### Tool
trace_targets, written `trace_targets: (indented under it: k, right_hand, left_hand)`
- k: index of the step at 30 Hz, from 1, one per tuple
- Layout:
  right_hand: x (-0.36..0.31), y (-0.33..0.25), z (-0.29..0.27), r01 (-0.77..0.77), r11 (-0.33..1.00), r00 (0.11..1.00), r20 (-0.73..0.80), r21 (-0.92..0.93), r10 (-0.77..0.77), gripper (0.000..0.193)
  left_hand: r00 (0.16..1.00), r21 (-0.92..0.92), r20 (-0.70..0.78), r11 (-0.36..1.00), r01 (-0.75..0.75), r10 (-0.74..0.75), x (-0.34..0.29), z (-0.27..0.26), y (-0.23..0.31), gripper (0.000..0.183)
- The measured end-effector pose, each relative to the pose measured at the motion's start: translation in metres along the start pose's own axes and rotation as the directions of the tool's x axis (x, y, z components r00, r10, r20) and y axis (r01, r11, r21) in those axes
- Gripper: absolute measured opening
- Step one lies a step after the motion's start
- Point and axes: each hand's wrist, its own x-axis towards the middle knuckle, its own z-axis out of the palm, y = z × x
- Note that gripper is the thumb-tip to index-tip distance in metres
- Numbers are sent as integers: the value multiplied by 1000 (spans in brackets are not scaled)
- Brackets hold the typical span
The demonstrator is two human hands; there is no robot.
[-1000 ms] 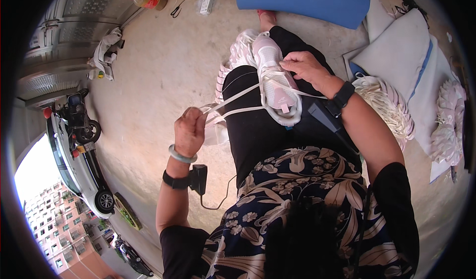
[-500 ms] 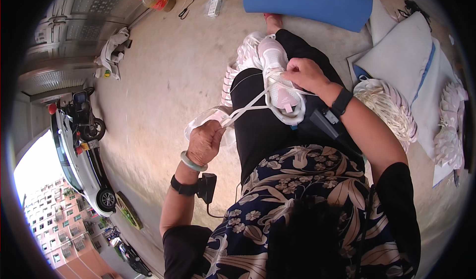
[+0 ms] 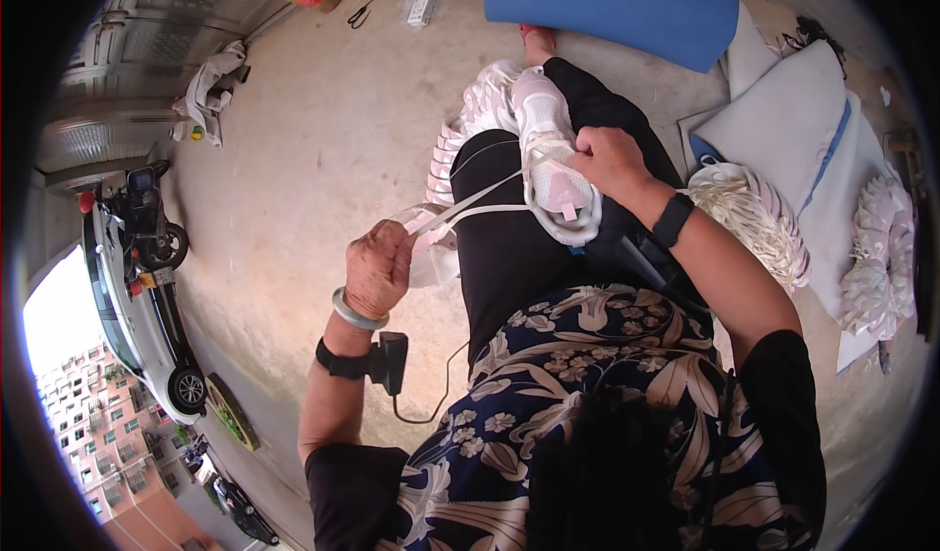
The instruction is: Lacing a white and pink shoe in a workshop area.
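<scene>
On lap, shoe upper [image 3: 553, 149] lies lengthwise, toe twd person.

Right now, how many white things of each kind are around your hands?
white shoe in the right hand: 1
white strips pulled by the left hand: 2
heaps of white pieces: 3
Total: 6

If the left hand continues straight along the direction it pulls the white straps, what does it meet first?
Probably nothing near: the left hand pulls the white straps away from the shoe, toward bare concrete floor. Depth is unclear.
</scene>
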Motion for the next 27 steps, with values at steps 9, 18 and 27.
trace_targets:
  k: [9, 18, 27]
  right_hand:
    - [-2, 0, -3, 14, 997, 1000, 15, 75, -15, 18]
    - [-12, 4, -11, 83, 983, 991, 92, 165, -99, 23]
    - [-14, 6, -11, 3, 969, 992, 125, 246, -35, 23]
  left_hand:
    - [979, -187, 59, 961, 205, -197, 0, 22, -19, 14]
    - [992, 236, 97, 970, 59, -84, 33, 69, -35, 41]
    - [983, 237, 161, 970, 53, -93, 84, 114, 21, 32]
